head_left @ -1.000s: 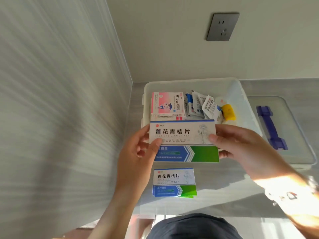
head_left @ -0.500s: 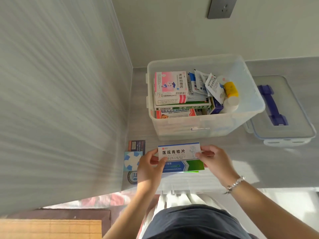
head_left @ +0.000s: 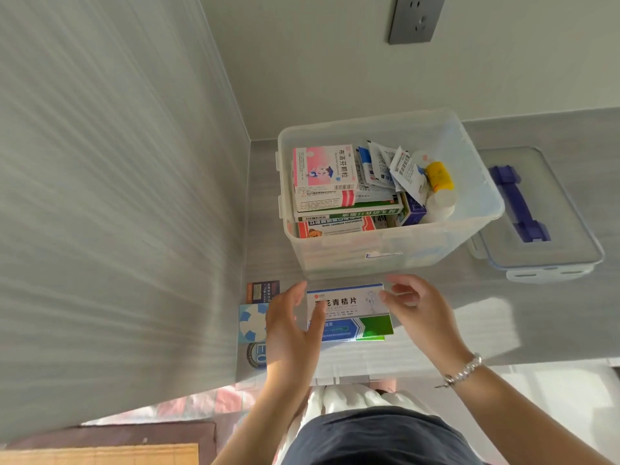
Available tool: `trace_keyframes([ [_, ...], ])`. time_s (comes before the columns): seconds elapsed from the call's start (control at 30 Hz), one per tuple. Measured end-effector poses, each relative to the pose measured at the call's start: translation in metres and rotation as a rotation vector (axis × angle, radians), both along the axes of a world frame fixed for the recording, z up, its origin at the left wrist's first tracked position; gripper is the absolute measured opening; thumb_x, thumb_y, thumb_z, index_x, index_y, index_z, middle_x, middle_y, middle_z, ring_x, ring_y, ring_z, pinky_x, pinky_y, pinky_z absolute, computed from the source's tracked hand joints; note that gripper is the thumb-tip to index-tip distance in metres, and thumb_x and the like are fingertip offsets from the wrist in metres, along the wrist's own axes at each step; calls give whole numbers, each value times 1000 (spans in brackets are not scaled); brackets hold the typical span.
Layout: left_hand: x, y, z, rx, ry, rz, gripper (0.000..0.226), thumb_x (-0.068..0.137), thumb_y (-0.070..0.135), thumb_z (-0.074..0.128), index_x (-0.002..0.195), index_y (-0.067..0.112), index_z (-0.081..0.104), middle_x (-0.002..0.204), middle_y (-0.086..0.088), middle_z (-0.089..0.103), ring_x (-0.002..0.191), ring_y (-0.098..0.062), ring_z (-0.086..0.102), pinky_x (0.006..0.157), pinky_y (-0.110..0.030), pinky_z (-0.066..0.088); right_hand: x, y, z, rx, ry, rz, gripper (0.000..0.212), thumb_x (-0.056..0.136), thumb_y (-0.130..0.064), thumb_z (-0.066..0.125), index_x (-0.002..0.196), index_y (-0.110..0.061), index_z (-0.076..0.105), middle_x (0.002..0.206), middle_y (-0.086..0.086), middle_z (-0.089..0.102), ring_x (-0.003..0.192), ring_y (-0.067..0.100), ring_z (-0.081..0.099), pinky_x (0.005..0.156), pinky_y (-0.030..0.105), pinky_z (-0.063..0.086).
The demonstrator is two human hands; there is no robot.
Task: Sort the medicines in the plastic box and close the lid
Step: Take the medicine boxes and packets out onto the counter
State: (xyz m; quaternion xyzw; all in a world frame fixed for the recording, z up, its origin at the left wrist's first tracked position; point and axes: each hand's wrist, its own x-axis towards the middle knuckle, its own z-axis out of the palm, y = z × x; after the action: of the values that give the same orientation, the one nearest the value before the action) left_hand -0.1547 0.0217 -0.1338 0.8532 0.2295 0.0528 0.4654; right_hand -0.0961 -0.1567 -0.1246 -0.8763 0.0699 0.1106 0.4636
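The clear plastic box (head_left: 483,196) stands open on the grey counter, packed with medicine cartons, sachets and a yellow-capped bottle (head_left: 437,176). A pink carton (head_left: 322,166) lies on top at its left. In front of the box a white, blue and green medicine carton (head_left: 352,307) rests on a matching carton (head_left: 369,337). My left hand (head_left: 290,330) is at its left end, fingers spread, thumb over the edge. My right hand (head_left: 416,307) hovers at its right end with fingers loose and apart. The clear lid (head_left: 543,256) with a purple handle (head_left: 516,203) lies right of the box.
Flat packets lie against the left wall: a dark one (head_left: 263,292), a blue-and-white one (head_left: 253,322) and a round badge (head_left: 256,355). A wall panel closes the left side; a grey socket (head_left: 416,18) sits on the back wall. The counter edge runs just below my hands.
The carton came down from over the plastic box onto the matching carton on the counter. Both hands have loosened their hold on it, fingers now spread.
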Motion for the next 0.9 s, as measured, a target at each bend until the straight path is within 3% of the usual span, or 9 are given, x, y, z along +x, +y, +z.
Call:
trace_keyframes([
  [0.1, 13, 0, 28, -27, -180, 7, 23, 86, 28, 61, 106, 38, 55, 102, 19, 56, 98, 6, 53, 81, -4, 37, 9, 1, 32, 138, -93, 18, 22, 80, -24, 68, 102, -26, 64, 90, -8, 65, 78, -1, 60, 68, 8, 44],
  [0.33, 51, 0, 70, -28, -332, -56, 12, 86, 37, 58, 97, 44, 56, 98, 22, 58, 95, 3, 55, 78, -2, 35, 42, 8, 86, 278, -193, 103, 18, 79, -25, 66, 92, -37, 63, 80, -12, 68, 73, -4, 60, 63, 6, 47],
  [0.4, 66, 1, 78, 37, -368, -69, 10, 86, 36, 60, 96, 39, 58, 97, 25, 57, 97, 2, 54, 85, -8, 37, 57, 10, 91, 241, -216, 119, 17, 81, -22, 66, 95, -32, 63, 79, -14, 67, 73, -6, 61, 62, 4, 45],
  [0.5, 94, 9, 83, 254, -396, -93, 16, 85, 27, 64, 98, 18, 66, 99, 11, 63, 99, -8, 56, 92, -34, 43, 87, 15, 91, 90, -180, 203, 17, 83, -24, 64, 100, -28, 62, 80, -16, 66, 70, -9, 62, 60, 2, 45],
  [0.57, 113, 14, 86, 325, -293, -126, 23, 85, 28, 64, 104, 15, 66, 107, 2, 65, 104, -15, 57, 96, -40, 42, 107, 17, 88, -39, -80, 294, 22, 85, -27, 62, 106, -27, 62, 88, -14, 67, 72, -5, 63, 60, 6, 47],
  [0.63, 130, 16, 86, 330, -182, -203, 28, 87, 29, 61, 112, 17, 63, 112, 3, 64, 102, -9, 56, 95, -30, 43, 126, 18, 83, -177, 67, 388, 30, 86, -31, 60, 114, -21, 60, 98, -8, 67, 82, 5, 63, 66, 13, 50],
  [0.73, 154, 11, 82, 201, 119, -370, 34, 92, 29, 54, 124, 20, 55, 122, 5, 60, 92, -3, 54, 78, -19, 48, 149, 23, 73, -444, 281, 620, 30, 89, -35, 53, 107, -14, 62, 102, 2, 66, 85, 15, 61, 72, 22, 52],
  [0.8, 168, 4, 79, -10, 401, -459, 36, 93, 27, 49, 129, 18, 51, 123, 1, 61, 89, -10, 59, 76, -23, 50, 163, 26, 65, -407, 445, 622, 27, 90, -32, 53, 101, -8, 60, 102, 7, 65, 91, 19, 63, 83, 28, 54],
  [0.9, 181, 0, 73, -218, 591, -468, 28, 93, 20, 49, 119, 14, 57, 111, -3, 66, 102, -22, 63, 95, -40, 49, 174, 29, 56, -198, 681, 483, 25, 89, -22, 58, 111, -12, 54, 116, 10, 61, 104, 23, 62, 89, 34, 53],
])
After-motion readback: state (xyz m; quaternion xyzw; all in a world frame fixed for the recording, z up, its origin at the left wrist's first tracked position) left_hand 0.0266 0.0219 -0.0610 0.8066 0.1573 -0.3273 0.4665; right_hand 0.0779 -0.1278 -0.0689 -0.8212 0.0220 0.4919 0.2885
